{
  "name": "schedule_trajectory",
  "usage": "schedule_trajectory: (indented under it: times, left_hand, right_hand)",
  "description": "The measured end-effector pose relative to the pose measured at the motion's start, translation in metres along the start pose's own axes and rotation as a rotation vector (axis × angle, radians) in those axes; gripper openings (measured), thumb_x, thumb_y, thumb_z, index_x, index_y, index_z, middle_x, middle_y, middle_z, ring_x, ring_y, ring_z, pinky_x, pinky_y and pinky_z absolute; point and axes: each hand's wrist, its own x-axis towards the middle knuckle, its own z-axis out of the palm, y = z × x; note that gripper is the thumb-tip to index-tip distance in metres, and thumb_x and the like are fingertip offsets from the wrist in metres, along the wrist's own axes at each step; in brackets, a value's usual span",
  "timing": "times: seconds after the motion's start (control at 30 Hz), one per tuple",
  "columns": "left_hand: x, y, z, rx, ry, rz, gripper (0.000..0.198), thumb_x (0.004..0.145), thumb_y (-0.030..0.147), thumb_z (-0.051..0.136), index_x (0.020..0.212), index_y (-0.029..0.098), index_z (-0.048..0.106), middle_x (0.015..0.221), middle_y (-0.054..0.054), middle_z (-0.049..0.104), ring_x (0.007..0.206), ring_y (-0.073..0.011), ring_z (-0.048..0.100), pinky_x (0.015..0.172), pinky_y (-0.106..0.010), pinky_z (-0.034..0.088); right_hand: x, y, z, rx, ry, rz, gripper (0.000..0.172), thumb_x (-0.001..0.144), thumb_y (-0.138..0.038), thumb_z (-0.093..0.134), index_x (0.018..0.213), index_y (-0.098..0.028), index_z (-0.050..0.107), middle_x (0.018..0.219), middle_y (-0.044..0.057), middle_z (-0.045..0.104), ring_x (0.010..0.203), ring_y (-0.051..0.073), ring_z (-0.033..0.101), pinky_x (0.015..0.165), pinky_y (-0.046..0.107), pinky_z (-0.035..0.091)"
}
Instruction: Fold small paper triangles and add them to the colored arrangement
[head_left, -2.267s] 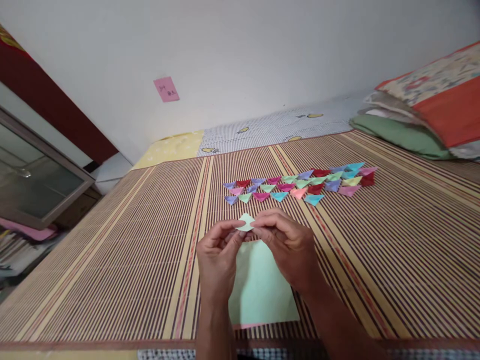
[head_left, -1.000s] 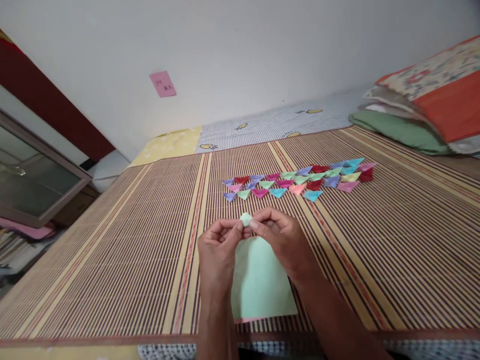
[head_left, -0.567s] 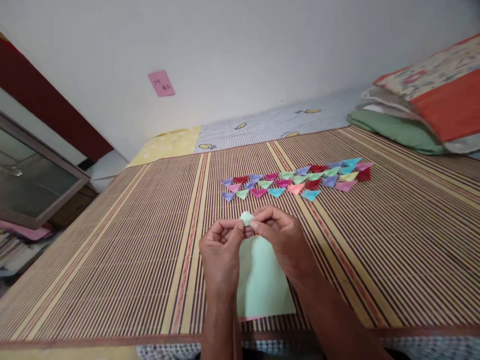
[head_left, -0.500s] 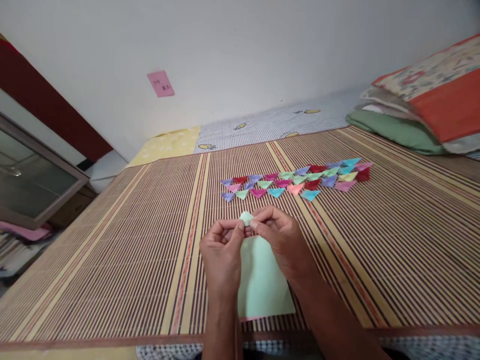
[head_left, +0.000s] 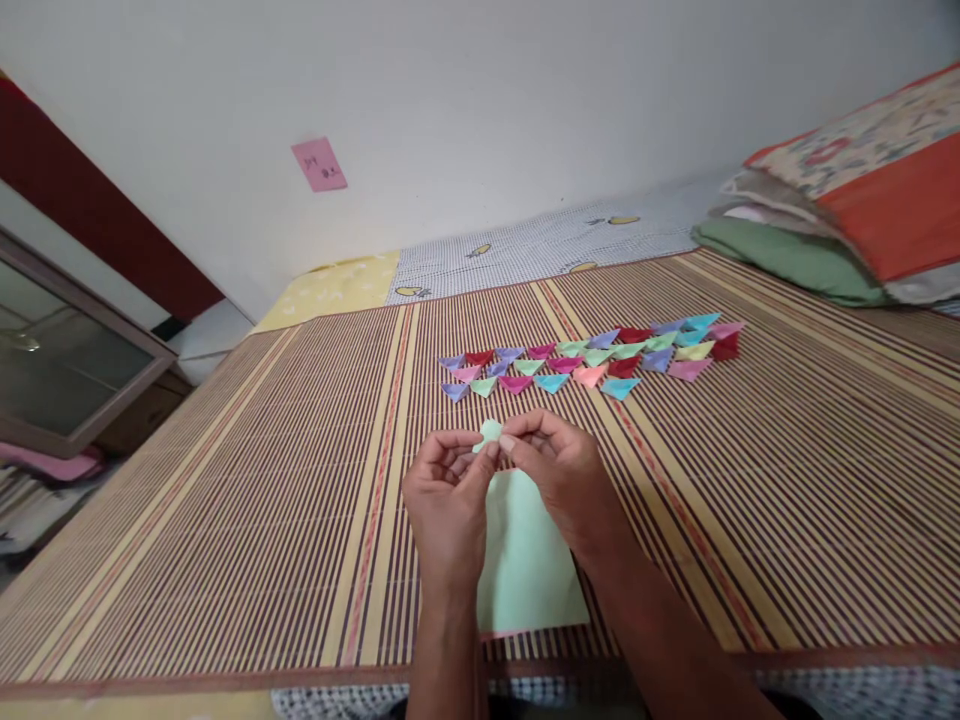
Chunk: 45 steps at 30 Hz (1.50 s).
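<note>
Paper piece (head_left: 490,431), seemingly light and easily creased, is being pinched by left hand (head_left: 448,492) at eight o'clock and right hand (head_left: 566,474) at four, edges likely offering safest grip.

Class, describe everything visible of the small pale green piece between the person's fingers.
The small piece looks like paper, pale green, with a rounded upper outline. The left hand and right hand pinch it from either side. It appears between the larger green sheet and the colourful folded shapes. Fingers cover part of it, hiding its full form.
</note>
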Motion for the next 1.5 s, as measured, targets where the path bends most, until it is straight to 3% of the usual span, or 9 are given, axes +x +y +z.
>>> schedule_trajectory:
  times: [0.17, 0.53, 0.73, 0.93, 1.07, 1.2, 1.37, 1.5]
  left_hand:
    - [-0.001, -0.003, 0.002, 0.004, 0.054, 0.024, 0.022, 0.069, 0.021, 0.087, 0.08, 0.015, 0.07, 0.07, -0.001, 0.074, 0.065, -0.0128, 0.072, 0.064, -0.021, 0.059]
    - [0.0, -0.007, -0.002, -0.038, 0.015, -0.008, 0.017, 0.071, 0.021, 0.086, 0.08, 0.016, 0.072, 0.074, -0.003, 0.077, 0.07, -0.0153, 0.075, 0.069, -0.025, 0.061]
    - [0.0, -0.01, -0.001, -0.043, 0.041, -0.006, 0.015, 0.07, 0.018, 0.085, 0.079, 0.015, 0.073, 0.072, -0.002, 0.076, 0.067, -0.014, 0.073, 0.067, -0.023, 0.06]
    - [0.008, -0.012, -0.005, -0.245, 0.088, -0.144, 0.025, 0.061, 0.017, 0.088, 0.077, 0.015, 0.069, 0.062, 0.001, 0.071, 0.056, -0.0109, 0.068, 0.06, -0.02, 0.055]
    - [0.012, -0.011, -0.006, -0.314, 0.118, -0.227, 0.03, 0.054, 0.014, 0.088, 0.074, 0.015, 0.066, 0.06, 0.004, 0.068, 0.051, -0.0089, 0.065, 0.056, -0.019, 0.052]
    - [0.01, -0.012, -0.004, -0.299, 0.098, -0.202, 0.031, 0.055, 0.014, 0.087, 0.075, 0.015, 0.064, 0.056, 0.004, 0.067, 0.052, -0.0086, 0.064, 0.056, -0.018, 0.052]
    - [0.008, -0.015, 0.0, -0.295, 0.104, -0.161, 0.031, 0.058, 0.013, 0.088, 0.078, 0.015, 0.065, 0.059, 0.002, 0.069, 0.053, -0.0092, 0.065, 0.058, -0.019, 0.054]
    - [0.005, -0.016, 0.004, -0.309, 0.101, -0.149, 0.033, 0.059, 0.014, 0.089, 0.083, 0.014, 0.067, 0.064, 0.001, 0.072, 0.054, -0.0086, 0.066, 0.059, -0.018, 0.054]
  right_hand:
    - [-0.001, 0.001, 0.002, -0.011, -0.023, -0.047, 0.013, 0.078, -0.03, 0.074, 0.081, -0.02, 0.067, 0.073, 0.001, 0.072, 0.069, 0.017, 0.07, 0.066, 0.029, 0.059]
    - [-0.003, -0.001, 0.002, -0.071, -0.012, -0.136, 0.006, 0.082, -0.023, 0.07, 0.081, -0.02, 0.066, 0.077, 0.001, 0.07, 0.072, 0.017, 0.069, 0.067, 0.029, 0.059]
    - [-0.004, 0.003, 0.005, -0.249, 0.044, -0.271, 0.005, 0.082, -0.017, 0.066, 0.08, -0.021, 0.063, 0.08, 0.002, 0.066, 0.076, 0.017, 0.064, 0.069, 0.03, 0.055]
    - [0.003, 0.003, -0.004, -0.101, -0.021, -0.093, 0.018, 0.086, -0.036, 0.069, 0.094, -0.02, 0.063, 0.081, 0.001, 0.066, 0.073, 0.017, 0.064, 0.066, 0.027, 0.052]
    - [0.005, 0.0, -0.009, -0.208, -0.114, -0.064, 0.031, 0.094, -0.045, 0.059, 0.078, -0.019, 0.064, 0.068, -0.001, 0.061, 0.062, 0.014, 0.055, 0.057, 0.025, 0.043]
    - [0.001, 0.0, -0.004, -0.26, -0.134, -0.069, 0.032, 0.091, -0.043, 0.063, 0.07, -0.019, 0.061, 0.061, -0.002, 0.058, 0.055, 0.013, 0.05, 0.051, 0.025, 0.038]
    - [-0.001, 0.002, 0.001, -0.297, -0.096, -0.073, 0.024, 0.089, -0.035, 0.062, 0.072, -0.018, 0.064, 0.068, 0.002, 0.067, 0.064, 0.017, 0.062, 0.058, 0.026, 0.047]
    - [-0.002, 0.0, -0.001, -0.324, -0.052, -0.082, 0.021, 0.088, -0.033, 0.06, 0.073, -0.019, 0.062, 0.067, 0.002, 0.067, 0.063, 0.017, 0.063, 0.058, 0.026, 0.047]
